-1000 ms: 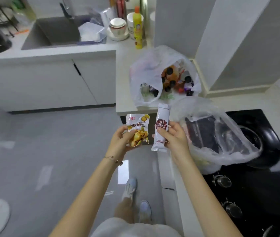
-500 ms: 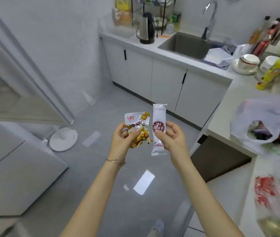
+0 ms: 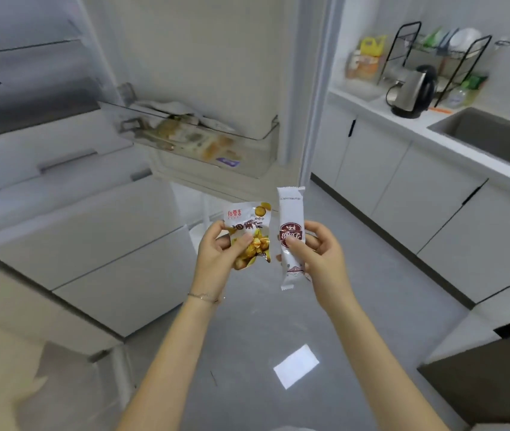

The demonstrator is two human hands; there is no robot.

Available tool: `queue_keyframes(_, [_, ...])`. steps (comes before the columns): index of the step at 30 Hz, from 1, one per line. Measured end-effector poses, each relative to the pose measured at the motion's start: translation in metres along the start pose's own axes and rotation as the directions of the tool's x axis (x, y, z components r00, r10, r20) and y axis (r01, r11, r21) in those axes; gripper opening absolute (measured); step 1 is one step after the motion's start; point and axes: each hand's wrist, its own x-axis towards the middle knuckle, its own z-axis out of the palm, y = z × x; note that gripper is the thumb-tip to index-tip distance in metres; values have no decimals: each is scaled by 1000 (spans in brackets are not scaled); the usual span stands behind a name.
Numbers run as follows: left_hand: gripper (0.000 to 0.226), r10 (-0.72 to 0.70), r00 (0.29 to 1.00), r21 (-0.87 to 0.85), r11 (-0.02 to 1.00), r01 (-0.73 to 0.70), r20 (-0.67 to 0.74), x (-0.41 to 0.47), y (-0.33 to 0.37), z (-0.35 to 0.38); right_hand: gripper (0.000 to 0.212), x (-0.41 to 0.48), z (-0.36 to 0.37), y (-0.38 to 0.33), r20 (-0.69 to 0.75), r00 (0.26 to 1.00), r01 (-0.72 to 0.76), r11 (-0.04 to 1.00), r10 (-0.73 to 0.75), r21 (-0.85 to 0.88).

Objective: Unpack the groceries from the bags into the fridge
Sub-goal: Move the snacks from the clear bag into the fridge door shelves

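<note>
we hold two snack packets in mid-air, one in each hand, side by side and just apart. our left hand (image 3: 219, 250) pinches the short packet with yellow pieces printed on it (image 3: 252, 231); our right hand (image 3: 319, 248) grips the long white packet with a brown emblem (image 3: 291, 234), held upright. both hands are closed on their packets.

beyond them, the open fridge door (image 3: 216, 73) carries one clear shelf bin (image 3: 203, 141) with blurred packets inside; we cannot count them. to the left are the fridge's pale drawer fronts (image 3: 98, 244).

below lies a grey glossy floor (image 3: 278, 321) with one bright patch of reflected light, open between fridge and cabinets. far right, the white counter (image 3: 403, 116) holds one kettle (image 3: 412, 91), one black wire rack (image 3: 440, 48) and one sink (image 3: 496, 135).
</note>
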Motion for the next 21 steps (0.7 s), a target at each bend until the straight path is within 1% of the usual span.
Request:
queue_keyframes(4, [16, 54, 996, 17, 998, -53, -72, 18, 27, -81, 23, 11, 85, 0, 114, 992, 64, 997, -59, -39])
queue_keyframes(8, [16, 88, 989, -9, 996, -90, -119, 36, 56, -132, 25, 21, 148, -10, 179, 979, 110, 992, -99, -56])
queue_keyframes(12, [19, 110, 983, -54, 991, -119, -146, 56, 82, -163, 27, 39, 186, -24, 204, 967, 175, 981, -154, -88])
queue_keyframes(17, [29, 157, 977, -37, 986, -164, -144, 91, 110, -182, 25, 76, 213, -51, 234, 929, 320, 941, -288, -109])
queue_keyframes(21, [38, 164, 973, -73, 981, -178, -162, 119, 127, -189, 26, 109, 236, -68, 249, 909, 366, 925, -333, -101])
